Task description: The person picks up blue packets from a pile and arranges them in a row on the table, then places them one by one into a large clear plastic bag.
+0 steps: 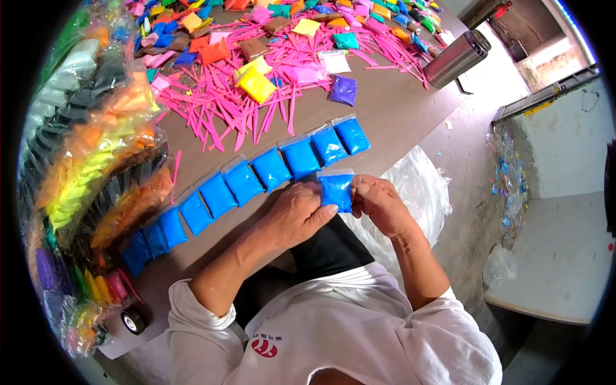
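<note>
Between my hands, at the table's front edge, is a blue packet [337, 192] with a clear top strip. My left hand [299, 212] grips its left side, the thumb lying on its lower corner. My right hand [381, 200] is at its right edge with the fingers curled; whether they pinch the packet is hard to make out. Just beyond, a slanting row of several blue packets [242, 180] lies side by side on the brown table [385, 96]. A purple packet [343, 90] lies past the row's right part.
Pink plastic sticks [218, 96] and mixed coloured packets [256, 83] cover the far table. Bagged packets [96, 154] stack along the left. A steel flask [457, 59] stands far right. Clear plastic [417, 192] hangs beside my right arm; a tape roll [133, 321] sits lower left.
</note>
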`<move>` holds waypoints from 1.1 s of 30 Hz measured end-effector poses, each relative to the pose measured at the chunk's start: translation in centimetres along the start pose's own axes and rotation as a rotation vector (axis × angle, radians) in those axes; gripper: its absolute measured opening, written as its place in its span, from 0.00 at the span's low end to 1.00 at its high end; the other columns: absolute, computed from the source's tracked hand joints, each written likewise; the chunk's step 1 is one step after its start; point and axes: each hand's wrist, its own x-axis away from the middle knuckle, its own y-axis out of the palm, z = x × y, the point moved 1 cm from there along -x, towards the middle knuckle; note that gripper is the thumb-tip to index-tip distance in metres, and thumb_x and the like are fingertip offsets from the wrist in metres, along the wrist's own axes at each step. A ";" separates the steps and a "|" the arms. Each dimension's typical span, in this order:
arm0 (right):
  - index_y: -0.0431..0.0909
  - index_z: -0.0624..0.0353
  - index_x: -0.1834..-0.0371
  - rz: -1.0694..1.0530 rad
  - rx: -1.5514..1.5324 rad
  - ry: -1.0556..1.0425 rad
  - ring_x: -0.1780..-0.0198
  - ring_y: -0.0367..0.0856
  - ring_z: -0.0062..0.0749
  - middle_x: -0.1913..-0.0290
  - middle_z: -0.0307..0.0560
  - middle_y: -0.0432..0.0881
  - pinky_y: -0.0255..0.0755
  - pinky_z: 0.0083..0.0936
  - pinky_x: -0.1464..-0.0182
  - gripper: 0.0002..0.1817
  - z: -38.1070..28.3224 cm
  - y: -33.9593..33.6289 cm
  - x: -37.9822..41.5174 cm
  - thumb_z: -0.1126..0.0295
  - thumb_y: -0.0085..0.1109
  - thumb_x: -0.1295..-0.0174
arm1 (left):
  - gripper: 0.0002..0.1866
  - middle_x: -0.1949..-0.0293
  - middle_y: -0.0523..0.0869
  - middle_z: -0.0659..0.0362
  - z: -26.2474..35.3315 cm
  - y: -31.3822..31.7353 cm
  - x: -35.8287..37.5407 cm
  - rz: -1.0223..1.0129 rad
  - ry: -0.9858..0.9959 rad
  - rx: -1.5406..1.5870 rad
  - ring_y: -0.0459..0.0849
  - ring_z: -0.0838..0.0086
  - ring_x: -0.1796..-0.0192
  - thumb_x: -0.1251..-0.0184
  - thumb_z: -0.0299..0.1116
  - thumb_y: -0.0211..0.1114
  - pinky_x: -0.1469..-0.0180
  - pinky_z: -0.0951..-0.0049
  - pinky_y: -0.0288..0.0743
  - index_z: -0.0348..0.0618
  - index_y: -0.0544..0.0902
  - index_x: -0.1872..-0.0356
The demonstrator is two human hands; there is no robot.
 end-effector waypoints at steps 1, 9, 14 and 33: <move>0.82 0.65 0.49 0.006 0.116 -0.036 0.60 0.80 0.22 0.60 0.40 0.85 0.72 0.20 0.59 0.17 0.1 -0.1 -0.1 0.64 0.62 0.33 | 0.15 0.60 0.86 0.47 -0.2 0.2 0.0 0.017 0.021 -0.020 0.83 0.49 0.52 0.25 0.40 0.58 0.46 0.52 0.73 0.37 0.83 0.60; 0.82 0.65 0.48 0.007 0.079 -0.194 0.54 0.80 0.18 0.55 0.38 0.85 0.74 0.22 0.47 0.12 0.6 2.8 -0.1 0.75 0.62 0.33 | 0.18 0.60 0.85 0.45 -0.4 0.3 0.4 -0.047 -0.017 -0.135 0.82 0.48 0.49 0.34 0.43 0.67 0.42 0.52 0.70 0.34 0.84 0.68; 0.82 0.66 0.48 0.004 0.084 -0.201 0.54 0.80 0.18 0.55 0.38 0.85 0.74 0.23 0.47 0.12 0.7 2.5 -0.1 0.74 0.62 0.33 | 0.14 0.62 0.85 0.45 -0.4 0.4 0.4 0.024 0.001 -0.096 0.84 0.50 0.55 0.35 0.40 0.67 0.49 0.53 0.74 0.37 0.85 0.67; 0.78 0.66 0.43 0.013 0.350 -0.270 0.50 0.80 0.23 0.53 0.41 0.85 0.75 0.27 0.44 0.16 0.5 1.2 1.3 0.68 0.62 0.28 | 0.13 0.64 0.84 0.51 -1.1 1.2 0.3 -0.012 0.096 -0.272 0.82 0.54 0.54 0.34 0.38 0.66 0.46 0.54 0.71 0.37 0.84 0.71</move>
